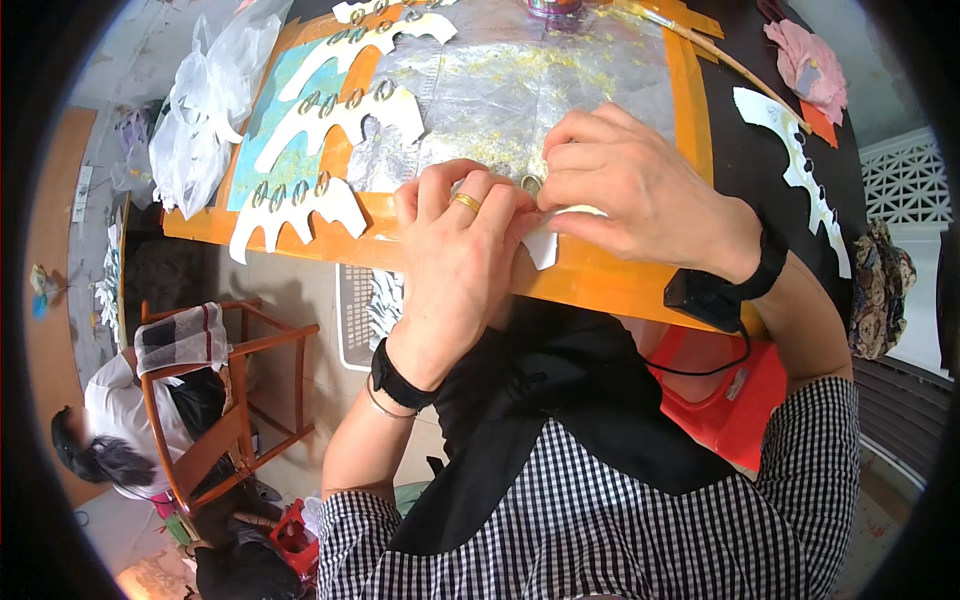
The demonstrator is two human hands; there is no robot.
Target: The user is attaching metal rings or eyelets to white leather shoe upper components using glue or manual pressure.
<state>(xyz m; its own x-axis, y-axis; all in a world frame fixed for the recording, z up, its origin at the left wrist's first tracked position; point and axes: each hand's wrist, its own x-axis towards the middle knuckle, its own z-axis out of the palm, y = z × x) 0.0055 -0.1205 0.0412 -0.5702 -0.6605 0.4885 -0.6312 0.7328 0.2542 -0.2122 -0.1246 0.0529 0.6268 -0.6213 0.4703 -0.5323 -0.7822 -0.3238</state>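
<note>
At the near edge of the table, both my hands are closed around a white scalloped piece (pixel 541 248), mostly hidden under the fingers. My left hand (pixel 450 235), with a gold ring on one finger, bends its fingers over the left part. My right hand (pixel 635 190) pinches at the right part, where a sliver of white shows between thumb and fingers. A small metal ring (pixel 531 184) shows between the two hands. To the left lie similar white pieces with rings along one edge: a near one (pixel 285 215), a middle one (pixel 350 125) and a far one (pixel 370 45).
Orange tape (pixel 610 265) borders the stained silver table cover (pixel 510 90). A clear plastic bag (pixel 205 110) lies left; a brush (pixel 710 50), another white piece (pixel 790 150) and a pink cloth (pixel 808 70) lie right. Below are a white basket (pixel 352 320), wooden chair (pixel 240 390) and another person (pixel 135 420).
</note>
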